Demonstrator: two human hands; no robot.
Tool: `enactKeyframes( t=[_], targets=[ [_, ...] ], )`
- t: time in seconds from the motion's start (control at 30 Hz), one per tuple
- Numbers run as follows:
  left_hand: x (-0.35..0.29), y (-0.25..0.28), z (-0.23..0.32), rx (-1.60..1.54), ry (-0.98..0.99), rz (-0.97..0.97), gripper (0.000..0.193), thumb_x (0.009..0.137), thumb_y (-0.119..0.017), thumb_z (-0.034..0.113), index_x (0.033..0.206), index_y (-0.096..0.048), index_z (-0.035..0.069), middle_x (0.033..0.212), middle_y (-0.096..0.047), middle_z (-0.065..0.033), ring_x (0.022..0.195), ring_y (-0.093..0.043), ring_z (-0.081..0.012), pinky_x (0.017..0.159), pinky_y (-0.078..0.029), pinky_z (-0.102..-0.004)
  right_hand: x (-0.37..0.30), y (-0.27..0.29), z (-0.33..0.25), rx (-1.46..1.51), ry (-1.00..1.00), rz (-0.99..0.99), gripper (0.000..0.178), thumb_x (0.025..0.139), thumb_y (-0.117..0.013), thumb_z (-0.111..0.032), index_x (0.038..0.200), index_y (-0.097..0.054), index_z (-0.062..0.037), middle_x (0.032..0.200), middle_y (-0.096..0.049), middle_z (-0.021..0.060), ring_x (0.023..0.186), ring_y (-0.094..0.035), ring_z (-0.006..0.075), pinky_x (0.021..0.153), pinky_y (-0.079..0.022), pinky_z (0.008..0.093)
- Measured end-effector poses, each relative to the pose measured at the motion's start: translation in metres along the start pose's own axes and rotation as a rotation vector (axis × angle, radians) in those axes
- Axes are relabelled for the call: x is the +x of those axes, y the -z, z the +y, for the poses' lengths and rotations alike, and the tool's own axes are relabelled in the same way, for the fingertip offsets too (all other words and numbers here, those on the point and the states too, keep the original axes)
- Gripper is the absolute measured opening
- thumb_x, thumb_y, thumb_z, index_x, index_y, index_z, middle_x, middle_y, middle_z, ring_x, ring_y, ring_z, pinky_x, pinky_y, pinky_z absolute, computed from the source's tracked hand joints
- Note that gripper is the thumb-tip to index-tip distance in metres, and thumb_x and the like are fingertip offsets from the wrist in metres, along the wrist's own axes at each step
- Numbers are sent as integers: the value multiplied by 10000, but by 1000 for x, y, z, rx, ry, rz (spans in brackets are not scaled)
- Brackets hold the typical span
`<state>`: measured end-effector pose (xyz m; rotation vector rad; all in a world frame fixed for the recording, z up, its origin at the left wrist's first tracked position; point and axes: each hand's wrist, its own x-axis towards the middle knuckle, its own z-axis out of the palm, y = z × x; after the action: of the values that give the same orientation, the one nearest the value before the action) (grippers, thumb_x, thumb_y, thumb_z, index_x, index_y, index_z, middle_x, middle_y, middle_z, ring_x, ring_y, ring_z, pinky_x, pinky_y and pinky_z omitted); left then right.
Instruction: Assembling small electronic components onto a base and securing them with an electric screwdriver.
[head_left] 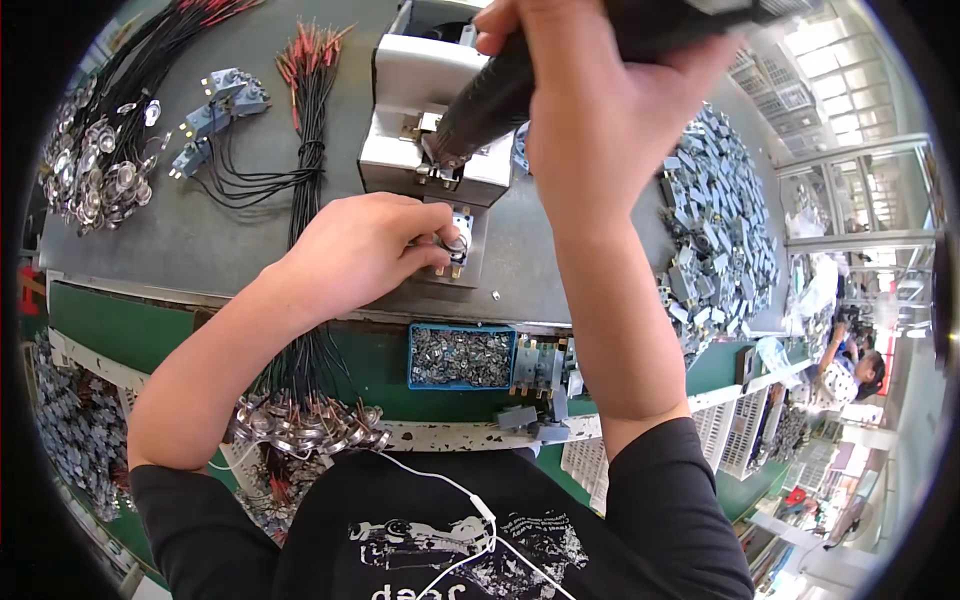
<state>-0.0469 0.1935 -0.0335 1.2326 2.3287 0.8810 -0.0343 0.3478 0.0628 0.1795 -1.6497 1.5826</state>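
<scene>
The black power screwdriver (500,95) runs out of the top edge, its tip hidden at the white fixture (425,110). The right hand (600,90) grips it closed; the left hand (365,250) pinches a small switch part (456,245) — half covered — on the grey counter (200,240).

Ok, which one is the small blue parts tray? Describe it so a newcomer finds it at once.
Start at the grey metal worktop and drop to its near edge, onto the green ledge below. The small blue rectangular tray sits there, just under the left hand. Alone among its neighbours, it has a bright blue rim and holds tiny loose silver metal bits.
</scene>
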Motion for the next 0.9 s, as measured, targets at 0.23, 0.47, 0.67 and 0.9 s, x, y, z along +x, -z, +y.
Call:
enactKeyframes(
  t=[0.23,0.47,0.67,0.9],
  targets=[
    [-3,-3,-3,58,-86,55,187,930,-701,263,1037,-650,118,867,-698,-67,899,-690,-298,764,-548,-447,-3,-10,-1,119,-140,-166,646,883,-752,67,1390,-360,-11,1131,-640,112,848,-663,129,720,-571,256],
    [-7,-15,-17,66,-135,112,185,946,-694,284,1072,-678,149,861,-694,-64,886,-689,-299,749,-550,-444,-12,1,17,210,-72,-156,465,885,-734,84,1254,-464,1,944,-682,90,752,-668,119,605,-546,262],
    [-5,-7,-8,34,-118,100,203,918,-735,261,1081,-691,148,850,-692,-59,848,-690,-289,719,-548,-424,4,17,42,333,291,-234,389,880,-752,87,1180,-510,30,910,-697,100,722,-675,123,582,-558,267],
    [-5,-8,-8,43,-106,101,203,924,-728,266,1083,-691,145,870,-694,-58,868,-689,-288,732,-552,-422,-25,17,-9,101,-149,-51,418,889,-753,79,1209,-492,21,906,-701,104,701,-685,136,571,-566,270]
  ],
)
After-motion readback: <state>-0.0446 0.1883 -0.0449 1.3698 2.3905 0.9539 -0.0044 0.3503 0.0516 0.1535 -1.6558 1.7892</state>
